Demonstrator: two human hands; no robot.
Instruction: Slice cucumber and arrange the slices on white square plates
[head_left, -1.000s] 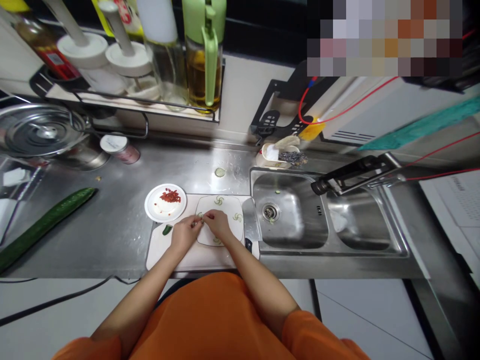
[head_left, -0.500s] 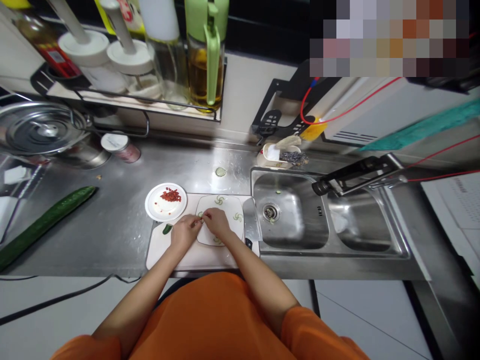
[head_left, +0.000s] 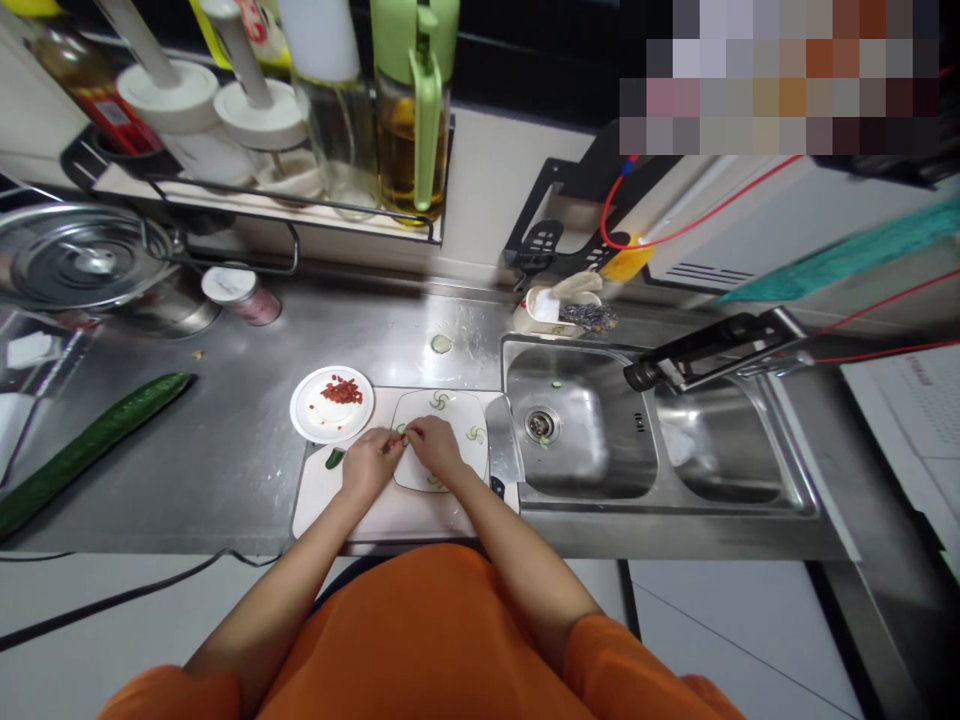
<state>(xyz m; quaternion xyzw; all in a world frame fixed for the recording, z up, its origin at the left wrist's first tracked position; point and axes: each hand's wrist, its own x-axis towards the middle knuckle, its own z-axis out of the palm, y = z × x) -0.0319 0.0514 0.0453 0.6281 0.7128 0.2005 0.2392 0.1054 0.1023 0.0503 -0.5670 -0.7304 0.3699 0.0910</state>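
My left hand [head_left: 370, 464] and my right hand [head_left: 435, 446] meet over the left edge of a square white plate [head_left: 454, 468], both with fingertips pinched together. Between them shows a small pale-green bit, seemingly a cucumber slice [head_left: 406, 438], partly covered by the fingers. Thin green slices form a pinwheel [head_left: 439, 400] at the plate's far edge, with similar ones at the right and near edges. Beneath the plate lies a white cutting board [head_left: 322, 510], where a short cucumber piece [head_left: 334, 458] rests left of my left hand. A cleaver [head_left: 505, 440] lies along the plate's right side.
A round white plate [head_left: 309, 408] holds chopped red bits [head_left: 342, 390]. One cucumber round [head_left: 441, 344] lies behind the board. Leftward are a long cucumber [head_left: 97, 440], a lidded pot [head_left: 82, 258] and a jar [head_left: 241, 296]. A double sink [head_left: 589, 480] is on the right.
My fingertips have shifted very slightly at the plate's left edge. Everything else stays where it was.
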